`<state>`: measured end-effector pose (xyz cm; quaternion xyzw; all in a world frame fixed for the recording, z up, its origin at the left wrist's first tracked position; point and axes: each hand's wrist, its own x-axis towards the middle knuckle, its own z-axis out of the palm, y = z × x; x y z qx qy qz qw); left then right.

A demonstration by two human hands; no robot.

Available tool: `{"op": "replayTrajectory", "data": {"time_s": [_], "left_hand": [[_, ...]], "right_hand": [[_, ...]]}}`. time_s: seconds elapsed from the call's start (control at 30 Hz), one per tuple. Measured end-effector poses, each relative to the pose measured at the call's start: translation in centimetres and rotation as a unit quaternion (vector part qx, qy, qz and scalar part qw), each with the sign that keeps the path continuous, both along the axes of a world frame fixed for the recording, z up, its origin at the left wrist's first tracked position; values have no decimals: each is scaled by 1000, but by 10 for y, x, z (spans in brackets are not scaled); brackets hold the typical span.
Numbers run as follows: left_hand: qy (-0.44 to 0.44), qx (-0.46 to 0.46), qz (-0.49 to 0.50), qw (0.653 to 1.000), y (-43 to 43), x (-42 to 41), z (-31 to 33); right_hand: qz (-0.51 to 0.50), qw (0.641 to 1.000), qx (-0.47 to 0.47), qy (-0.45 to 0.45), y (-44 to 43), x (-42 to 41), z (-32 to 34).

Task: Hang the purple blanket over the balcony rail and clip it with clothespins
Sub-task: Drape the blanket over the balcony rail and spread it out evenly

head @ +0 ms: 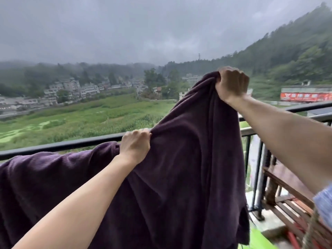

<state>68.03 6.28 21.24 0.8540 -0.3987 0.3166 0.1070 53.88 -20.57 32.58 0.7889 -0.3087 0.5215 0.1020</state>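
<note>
Purple blanket (179, 177) hangs bunched at the balcony rail (53, 146); my left hand (134, 146) grips a fold there as anchor; my right hand (231, 85) holds an edge high, probably to throw over.

Open air above the black rail (53, 147) at left; the purple blanket (188, 159) curtains the middle, and a wooden bench (283, 179) crowds the right corner.

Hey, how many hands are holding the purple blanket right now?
2. The left hand grips the blanket by the rail; the right hand holds it raised above.
</note>
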Motion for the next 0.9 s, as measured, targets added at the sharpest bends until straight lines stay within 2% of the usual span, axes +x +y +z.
{"op": "replayTrajectory", "data": {"time_s": [0.1, 0.2, 0.3, 0.37, 0.5, 0.6, 0.67, 0.73, 0.77, 0.8, 0.83, 0.9], "left_hand": [[3, -21, 26, 999, -16, -1, 6], [47, -42, -1, 998, -33, -2, -1], [103, -10, -61, 993, -43, -13, -13], [77, 33, -54, 995, -44, -15, -20], [39, 41, -44, 997, -42, -10, -23], [23, 46, -41, 998, -48, -9, -25], [22, 44, -45, 998, -52, -8, -26], [26, 44, -50, 997, -53, -5, -27], [27, 45, -53, 997, -53, -4, -27], [28, 48, -56, 997, -53, -3, -27], [29, 49, -60, 997, -53, -2, -27], [29, 51, -67, 996, -53, -1, -26]], "right_hand": [[-13, 1000, 12, 20, -11, 9, 5], [51, 993, 25, 103, 1, 20, -20], [105, 957, 110, 246, 15, 25, -61], [155, 934, 151, 283, 27, 21, -86], [229, 948, 96, 198, 38, -5, -119], [331, 928, 100, 137, 41, -26, -140], [323, 932, 161, 44, 38, -36, -155], [235, 937, 257, -12, 35, -39, -169], [199, 925, 322, -18, 34, -39, -176], [199, 889, 410, -28, 36, -38, -183], [237, 828, 505, -61, 40, -36, -190], [312, 675, 654, -140, 51, -30, -198]]}}
